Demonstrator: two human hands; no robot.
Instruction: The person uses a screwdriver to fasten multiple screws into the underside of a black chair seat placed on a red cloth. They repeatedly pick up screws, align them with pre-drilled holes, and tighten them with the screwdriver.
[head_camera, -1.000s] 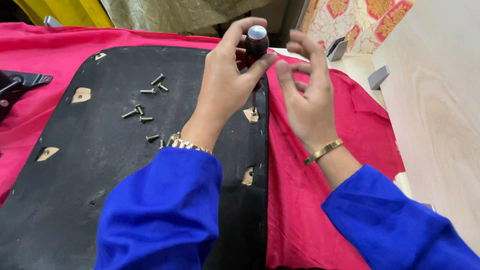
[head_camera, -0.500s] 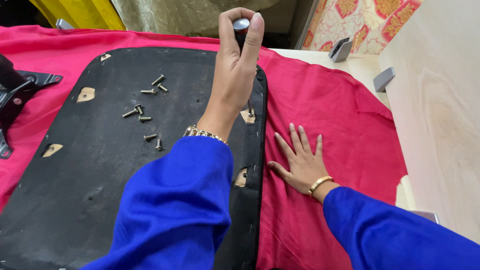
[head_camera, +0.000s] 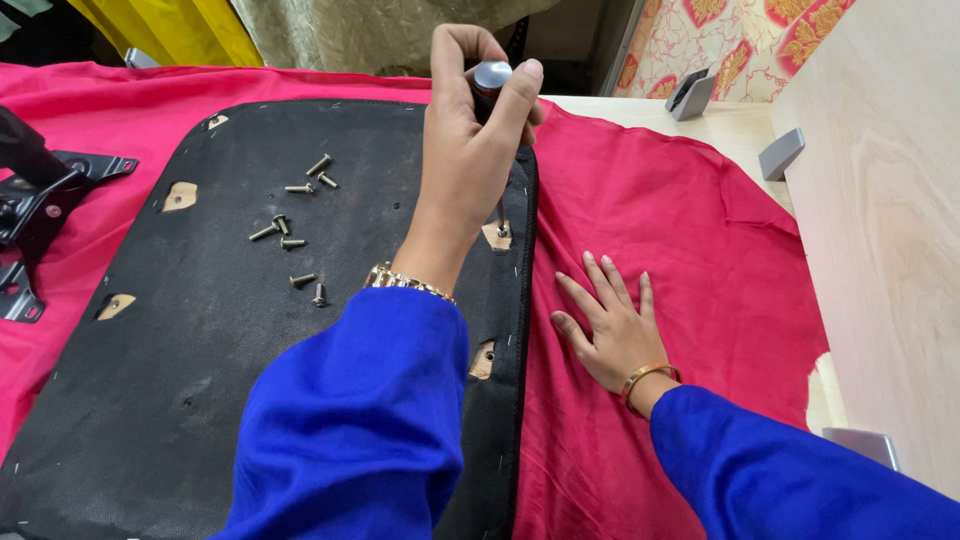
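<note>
Left hand (head_camera: 468, 150) wrapped tight round an upright screwdriver (head_camera: 491, 82), tip down at the right edge of the black seat board (head_camera: 200, 350). Right hand (head_camera: 612, 325) flat and spread, holding nothing, on the red cloth (head_camera: 690, 240) just right of that board. Loose screws (head_camera: 290, 230) scattered on the board, left of the screwdriver.

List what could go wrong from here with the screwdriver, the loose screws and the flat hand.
1. The left hand holds the screwdriver upright over a cutout at the black panel's edge; a slip might drive the tip off toward the right hand lying flat on the red cloth.
2. The blue sleeve hangs near loose screws and might scatter them.
</note>
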